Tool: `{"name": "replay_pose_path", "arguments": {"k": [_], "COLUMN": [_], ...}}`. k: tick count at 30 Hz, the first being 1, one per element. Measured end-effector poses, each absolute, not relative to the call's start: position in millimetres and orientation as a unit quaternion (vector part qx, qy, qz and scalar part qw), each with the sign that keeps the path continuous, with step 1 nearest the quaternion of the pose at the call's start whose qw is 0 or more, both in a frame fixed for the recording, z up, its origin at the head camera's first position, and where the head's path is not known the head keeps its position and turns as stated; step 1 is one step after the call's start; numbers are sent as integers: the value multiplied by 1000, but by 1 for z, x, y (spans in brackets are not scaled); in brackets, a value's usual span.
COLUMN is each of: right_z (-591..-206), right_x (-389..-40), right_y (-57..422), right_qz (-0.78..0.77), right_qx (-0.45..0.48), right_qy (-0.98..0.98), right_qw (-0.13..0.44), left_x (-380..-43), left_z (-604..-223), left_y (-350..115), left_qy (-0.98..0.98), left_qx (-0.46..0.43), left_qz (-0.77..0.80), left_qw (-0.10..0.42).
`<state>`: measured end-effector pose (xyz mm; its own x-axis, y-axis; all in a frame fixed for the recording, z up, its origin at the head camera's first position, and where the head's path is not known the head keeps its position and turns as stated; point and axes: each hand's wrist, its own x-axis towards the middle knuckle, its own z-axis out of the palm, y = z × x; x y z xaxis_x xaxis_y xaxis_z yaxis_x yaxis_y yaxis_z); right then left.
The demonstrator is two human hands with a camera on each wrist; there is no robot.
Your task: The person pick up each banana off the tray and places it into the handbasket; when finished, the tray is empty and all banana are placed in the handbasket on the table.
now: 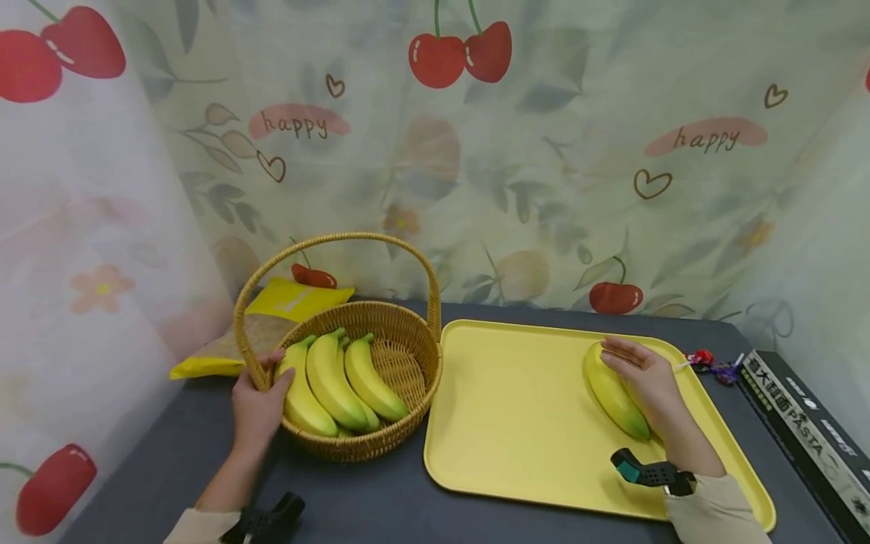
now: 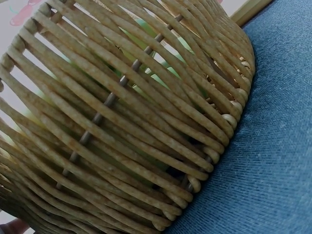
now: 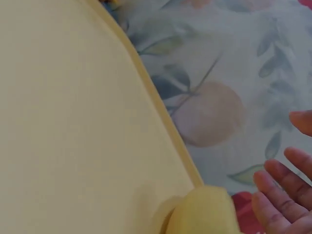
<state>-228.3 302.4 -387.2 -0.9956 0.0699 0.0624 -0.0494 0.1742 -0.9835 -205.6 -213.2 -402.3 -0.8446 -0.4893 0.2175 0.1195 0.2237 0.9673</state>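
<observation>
My left hand (image 1: pixel 258 400) grips the rim of a woven wicker basket (image 1: pixel 356 451) at the foot of its tall handle. Thumb and fingers lie on either side of the rim. Several yellow bananas (image 1: pixel 334 381) with greenish tips lie inside. The left wrist view is filled by the basket's woven side (image 2: pixel 112 112). On the right part of a yellow tray (image 1: pixel 506 415) lies a banana (image 1: pixel 609 393). Beside and above it is my right hand (image 1: pixel 646 381), fingers extended. In the right wrist view, the right hand (image 3: pixel 287 195) shows spread fingers apart from the banana (image 3: pixel 202 214).
A yellow and brown packet (image 1: pixel 272 321) lies behind the basket. Wrapped lollipops (image 1: pixel 714 366) and a black pasta box (image 1: pixel 802 438) are right of the tray. A printed curtain (image 1: pixel 381 151) stands behind the dark table (image 1: pixel 367 502).
</observation>
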Motion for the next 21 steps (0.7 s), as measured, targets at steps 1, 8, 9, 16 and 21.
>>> {"name": "replay_pose_path", "arguments": {"k": [1, 8, 9, 16, 21], "right_z": [-389, -400, -402, -406, -411], "right_x": [-229, -233, -234, -236, -238], "right_y": [303, 305, 305, 301, 297], "right_qz": [631, 613, 611, 549, 501], "right_qx": [-17, -59, -61, -55, -36], "right_qy": [-774, -784, -786, -831, -863], "right_qw": [57, 79, 78, 62, 52], "left_x": [-206, -206, -206, -207, -207], "left_z": [-402, -403, -403, -404, -404], "left_y": [-213, -213, -213, -214, -215], "left_qy": [-742, -747, -745, -744, -736], "left_qx": [123, 118, 119, 117, 118], "left_qz": [-610, -605, -607, -610, -617], "left_qw": [250, 249, 250, 247, 252]}}
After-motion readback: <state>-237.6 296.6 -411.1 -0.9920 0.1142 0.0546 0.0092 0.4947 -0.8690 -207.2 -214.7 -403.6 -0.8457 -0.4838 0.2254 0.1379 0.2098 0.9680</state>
